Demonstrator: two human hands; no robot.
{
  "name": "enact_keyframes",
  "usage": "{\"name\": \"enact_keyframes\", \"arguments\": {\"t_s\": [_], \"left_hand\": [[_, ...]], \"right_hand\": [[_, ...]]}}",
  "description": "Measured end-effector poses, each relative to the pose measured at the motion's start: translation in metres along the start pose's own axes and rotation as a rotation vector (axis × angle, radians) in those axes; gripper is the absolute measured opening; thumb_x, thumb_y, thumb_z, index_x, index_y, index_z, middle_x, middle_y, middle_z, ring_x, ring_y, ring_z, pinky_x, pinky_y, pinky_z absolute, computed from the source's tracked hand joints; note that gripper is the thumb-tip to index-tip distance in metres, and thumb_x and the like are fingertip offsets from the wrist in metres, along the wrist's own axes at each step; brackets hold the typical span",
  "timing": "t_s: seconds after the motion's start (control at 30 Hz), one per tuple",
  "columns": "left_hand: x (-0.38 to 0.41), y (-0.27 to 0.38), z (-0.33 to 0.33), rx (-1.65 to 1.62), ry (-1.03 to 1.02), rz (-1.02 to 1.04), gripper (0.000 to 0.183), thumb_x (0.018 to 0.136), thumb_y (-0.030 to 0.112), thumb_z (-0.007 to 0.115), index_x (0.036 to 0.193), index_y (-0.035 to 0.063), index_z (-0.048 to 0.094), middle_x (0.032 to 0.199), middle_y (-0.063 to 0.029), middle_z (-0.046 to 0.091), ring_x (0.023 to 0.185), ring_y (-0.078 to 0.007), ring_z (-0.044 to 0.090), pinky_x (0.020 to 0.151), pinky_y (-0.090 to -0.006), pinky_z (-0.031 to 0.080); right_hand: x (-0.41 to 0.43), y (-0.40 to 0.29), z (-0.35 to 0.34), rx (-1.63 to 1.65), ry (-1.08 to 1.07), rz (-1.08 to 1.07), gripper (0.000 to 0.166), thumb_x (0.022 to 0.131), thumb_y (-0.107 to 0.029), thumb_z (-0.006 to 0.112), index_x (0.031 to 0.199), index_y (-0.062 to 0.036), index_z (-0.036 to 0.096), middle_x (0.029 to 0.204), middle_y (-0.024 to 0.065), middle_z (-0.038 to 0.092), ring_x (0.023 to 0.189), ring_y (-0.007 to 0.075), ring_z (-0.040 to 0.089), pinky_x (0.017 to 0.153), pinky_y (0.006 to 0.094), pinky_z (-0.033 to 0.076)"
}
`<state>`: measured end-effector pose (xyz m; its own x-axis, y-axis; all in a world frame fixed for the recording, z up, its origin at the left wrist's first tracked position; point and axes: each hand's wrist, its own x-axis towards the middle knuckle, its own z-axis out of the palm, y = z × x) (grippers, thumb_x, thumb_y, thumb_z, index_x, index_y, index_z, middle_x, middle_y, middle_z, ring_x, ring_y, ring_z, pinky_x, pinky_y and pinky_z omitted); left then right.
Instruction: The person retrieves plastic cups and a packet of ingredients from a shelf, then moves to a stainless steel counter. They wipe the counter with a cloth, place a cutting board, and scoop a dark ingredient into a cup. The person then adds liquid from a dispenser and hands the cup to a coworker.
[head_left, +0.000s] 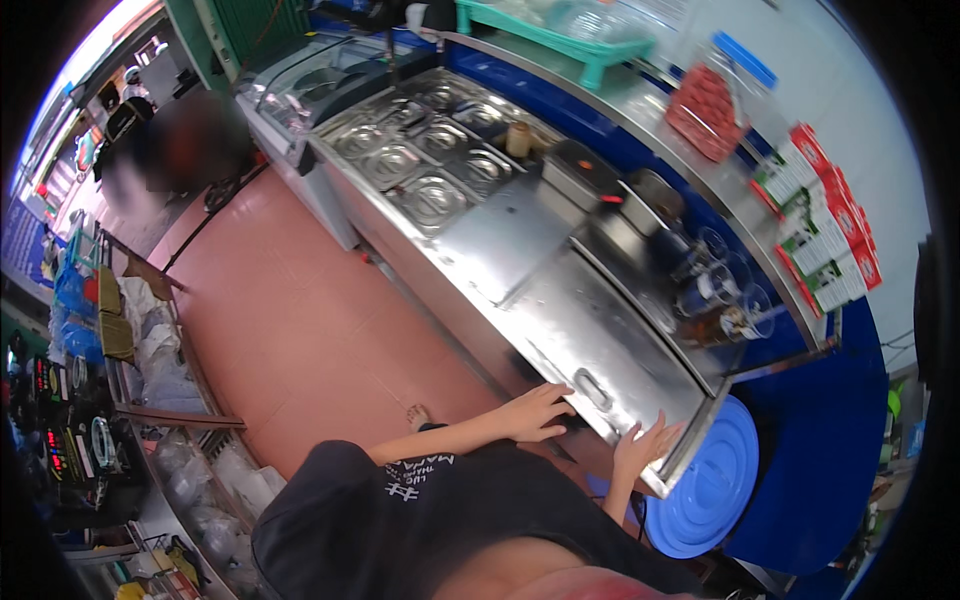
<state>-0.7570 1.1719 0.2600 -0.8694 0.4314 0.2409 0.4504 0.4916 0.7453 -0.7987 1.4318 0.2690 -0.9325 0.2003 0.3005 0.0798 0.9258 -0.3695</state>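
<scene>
A long stainless steel counter (592, 322) runs diagonally in front of me. My left hand (537, 412) is at its front edge, fingers spread, near a recessed oval handle (592, 388) in the metal lid. Close to the counter's right corner is my right hand (646, 444), its fingers apart over the edge. Neither hand holds anything that I can see. Lidded steel pans (435, 201) fill the counter's far left part, with a small tan container (518, 139) beside them. A dark-lidded steel container (577, 176) stands near the back.
A blue lidded bin (705, 487) stands at the counter's right end. The upper shelf (701, 180) holds a jar of red pieces (705, 109), red-and-green cartons (825, 232) and a teal rack (555, 45). Several clear cups stand below it. Shelves with plastic bags (169, 375) line the left.
</scene>
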Motion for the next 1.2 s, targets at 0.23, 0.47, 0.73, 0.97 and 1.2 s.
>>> {"name": "enact_keyframes", "arguments": {"t_s": [0.23, 0.47, 0.73, 0.97, 1.2], "left_hand": [[-0.223, -0.112, -0.162, -0.324, -0.047, -0.877, 0.052, 0.095, 0.046, 0.056, 0.13, 0.0073, 0.057, 0.126, -0.019, 0.063, 0.119, -0.0379, 0.058, 0.101, -0.0434, 0.045], [-0.372, -0.143, -0.308, -0.236, 0.736, -1.134, 0.049, 0.097, 0.036, 0.057, 0.131, 0.0008, 0.054, 0.127, -0.0219, 0.062, 0.115, -0.033, 0.063, 0.096, -0.0397, 0.05], [-0.543, -0.27, -0.313, -0.231, 0.781, -1.531, 0.057, 0.092, 0.045, 0.061, 0.123, -0.0026, 0.061, 0.121, -0.0253, 0.064, 0.115, -0.0347, 0.062, 0.098, -0.0418, 0.048], [-0.639, -0.397, -0.349, -0.242, 0.443, -1.688, 0.055, 0.087, 0.043, 0.063, 0.118, -0.002, 0.065, 0.11, -0.024, 0.069, 0.106, -0.0338, 0.067, 0.092, -0.0408, 0.051], [-0.581, -0.446, -0.526, -0.011, 0.224, -1.545, 0.061, 0.088, 0.044, 0.063, 0.128, -0.001, 0.058, 0.115, -0.0234, 0.067, 0.113, -0.0352, 0.064, 0.097, -0.0427, 0.048]], "right_hand": [[-0.032, -0.302, 0.099, 0.473, -0.115, -0.421, 0.053, 0.088, -0.019, 0.064, 0.137, -0.0101, 0.047, 0.155, 0.0307, 0.022, 0.145, 0.0448, 0.021, 0.114, 0.0584, 0.02], [0.017, -0.558, 0.149, 1.037, -0.465, -0.479, 0.021, 0.095, -0.018, 0.061, 0.106, -0.0007, 0.065, 0.107, 0.0142, 0.07, 0.09, 0.0199, 0.069, 0.085, 0.0347, 0.051], [0.231, -0.832, 0.22, 1.15, 0.031, -0.386, 0.041, 0.094, -0.027, 0.064, 0.121, 0.004, 0.061, 0.112, 0.0167, 0.07, 0.066, 0.0181, 0.07, 0.069, 0.0309, 0.054], [0.306, -0.952, 0.296, 0.961, 0.393, -0.181, 0.037, 0.09, -0.034, 0.066, 0.099, 0.0017, 0.07, 0.083, 0.0169, 0.072, 0.073, 0.0317, 0.07, 0.077, 0.0407, 0.053], [0.27, -0.983, 0.32, 0.96, 0.253, -0.064, 0.027, 0.086, -0.029, 0.071, 0.092, -0.0026, 0.076, 0.083, 0.0082, 0.075, 0.075, 0.0204, 0.072, 0.07, 0.0337, 0.054]]}}
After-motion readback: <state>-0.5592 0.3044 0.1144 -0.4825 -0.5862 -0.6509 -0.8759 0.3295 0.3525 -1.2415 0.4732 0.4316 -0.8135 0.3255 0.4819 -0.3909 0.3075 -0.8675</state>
